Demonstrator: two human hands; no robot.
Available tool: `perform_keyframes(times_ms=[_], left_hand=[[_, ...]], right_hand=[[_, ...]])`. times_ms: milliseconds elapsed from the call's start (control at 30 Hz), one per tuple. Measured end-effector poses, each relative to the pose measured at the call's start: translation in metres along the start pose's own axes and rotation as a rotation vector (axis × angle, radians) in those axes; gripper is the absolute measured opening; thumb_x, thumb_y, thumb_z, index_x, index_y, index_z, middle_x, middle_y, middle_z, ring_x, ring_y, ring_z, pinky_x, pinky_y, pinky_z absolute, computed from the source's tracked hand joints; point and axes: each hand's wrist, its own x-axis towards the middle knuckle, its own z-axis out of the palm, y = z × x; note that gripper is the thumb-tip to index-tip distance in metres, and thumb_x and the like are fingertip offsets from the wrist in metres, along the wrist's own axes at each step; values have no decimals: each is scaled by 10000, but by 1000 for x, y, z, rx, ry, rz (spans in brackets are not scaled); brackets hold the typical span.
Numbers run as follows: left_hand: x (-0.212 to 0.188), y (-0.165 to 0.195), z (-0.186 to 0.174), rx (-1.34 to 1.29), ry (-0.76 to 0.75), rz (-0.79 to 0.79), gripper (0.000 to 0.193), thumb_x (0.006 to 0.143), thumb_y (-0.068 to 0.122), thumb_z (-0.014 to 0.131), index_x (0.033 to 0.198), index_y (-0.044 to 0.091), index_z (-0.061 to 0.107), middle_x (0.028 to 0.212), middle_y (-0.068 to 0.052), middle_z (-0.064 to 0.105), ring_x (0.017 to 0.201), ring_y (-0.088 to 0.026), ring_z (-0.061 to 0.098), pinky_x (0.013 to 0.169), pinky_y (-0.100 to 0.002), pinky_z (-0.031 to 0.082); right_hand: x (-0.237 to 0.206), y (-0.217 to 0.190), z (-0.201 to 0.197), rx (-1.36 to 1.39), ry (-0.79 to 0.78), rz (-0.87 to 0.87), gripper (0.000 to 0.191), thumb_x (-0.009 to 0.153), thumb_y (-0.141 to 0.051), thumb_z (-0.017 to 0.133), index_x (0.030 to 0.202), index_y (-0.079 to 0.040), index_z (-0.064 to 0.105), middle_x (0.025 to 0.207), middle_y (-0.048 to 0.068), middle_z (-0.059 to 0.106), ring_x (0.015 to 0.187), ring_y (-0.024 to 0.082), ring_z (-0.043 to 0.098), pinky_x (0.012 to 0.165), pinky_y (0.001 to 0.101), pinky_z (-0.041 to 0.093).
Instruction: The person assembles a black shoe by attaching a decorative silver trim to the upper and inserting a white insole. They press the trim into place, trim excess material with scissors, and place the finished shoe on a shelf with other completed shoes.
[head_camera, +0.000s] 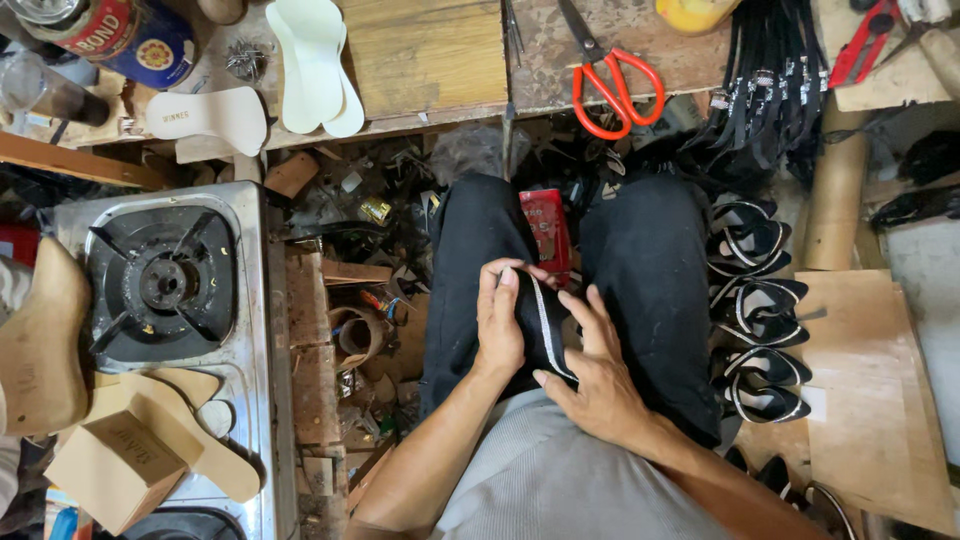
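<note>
I sit with my knees in black trousers under me. Between them both hands hold a black strap piece with a white edge (548, 322). My left hand (500, 320) grips its upper left side, fingers curled over the top. My right hand (595, 375) supports it from the lower right, thumb and fingers spread along the white edge. A red packet (547, 232) lies on the floor between my knees, just beyond the strap.
A gas stove (165, 280) stands at left with tan insoles (175, 425) and a cardboard box (115, 465). Orange scissors (612, 85) and white insoles (310, 62) lie on the wooden bench. Several black-and-white strap pieces (760, 330) are stacked at right beside a wooden board (870, 400).
</note>
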Motion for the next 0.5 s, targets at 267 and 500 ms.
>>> perform_keyframes(times_ms=[267,500], left_hand=[[0,3,3,159,-47,36,233,1124,229,410,1228,34,481,1094,-151,669,1028,-225,655,955,-365,535],[0,1,-1,91,-49,32,248,1120,241,407,1229,34,487,1091,-147,679,1024,-222,660,952,-362,537]], right_hand=[[5,1,1,-38,8,73,535,778,-249,812,1197,54,671,1614,292,185,1474,570,139,1168,590,207],[4,-4,2,30,86,24,535,801,-263,805,1212,41,646,1603,253,256,1517,511,197,1213,566,245]])
